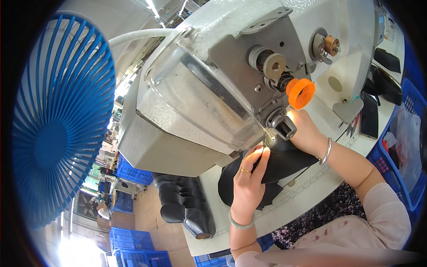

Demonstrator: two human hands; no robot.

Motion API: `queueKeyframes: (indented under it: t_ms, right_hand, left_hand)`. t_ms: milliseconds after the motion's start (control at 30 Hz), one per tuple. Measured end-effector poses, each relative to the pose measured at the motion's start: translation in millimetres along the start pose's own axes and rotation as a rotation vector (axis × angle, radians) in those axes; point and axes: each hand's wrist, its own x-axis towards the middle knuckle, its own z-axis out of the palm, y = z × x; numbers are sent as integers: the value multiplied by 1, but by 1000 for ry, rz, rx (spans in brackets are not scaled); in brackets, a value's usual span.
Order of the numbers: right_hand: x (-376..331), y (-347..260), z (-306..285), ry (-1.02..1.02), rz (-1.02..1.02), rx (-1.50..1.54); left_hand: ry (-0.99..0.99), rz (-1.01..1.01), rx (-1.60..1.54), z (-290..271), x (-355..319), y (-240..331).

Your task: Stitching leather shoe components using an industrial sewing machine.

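Observation:
Under the head of a white sewing machine (178, 138), a black leather-like piece (289, 162) lies curved over the machine bed. My left hand (251, 182) grips its edge close to the lit needle area, the dark material showing between the fingers. A gold ring and a pale bangle are on that hand and wrist. Beyond the piece, my right hand (307, 133) rests near the needle on the right side. Its fingers are mostly hidden behind the machine's metal parts and the orange knob (301, 94). A silver bangle circles the right wrist.
A stack of black shaped pieces (184, 200) sits at the table's left edge. At right lie a phone (369, 115), a grey pad-like object (348, 110), small red-handled tools (353, 127) and black pieces (387, 84). A blue crate (416, 196) stands beside them. A blue fan (51, 142) fills the left.

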Motion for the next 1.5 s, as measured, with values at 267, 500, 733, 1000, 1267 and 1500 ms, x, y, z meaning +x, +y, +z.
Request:
queueKeyframes:
  t_ms: [267, 500, 733, 1000, 1267, 1500]
  right_hand:
    - [6, 16, 11, -2, -71, 16]
    - [9, 18, 7, -8, -44, 19]
    - [10, 15, 7, -45, -86, 8]
    - [12, 9, 3, -20, -88, 48]
    - [17, 6, 3, 29, -109, 94]
    - [22, 11, 6, -23, -101, 153]
  left_hand:
    - [39, -105, -36, 1, -1, -1]
    - [70, -162, 430, 13, -4, 38]
    - [182, -258, 139, 12, 2, 38]
    - [149, -268, -15, 9, -6, 29]
    - [106, -172, 233, 13, -5, 37]
    - [126, -162, 244, 15, -4, 34]
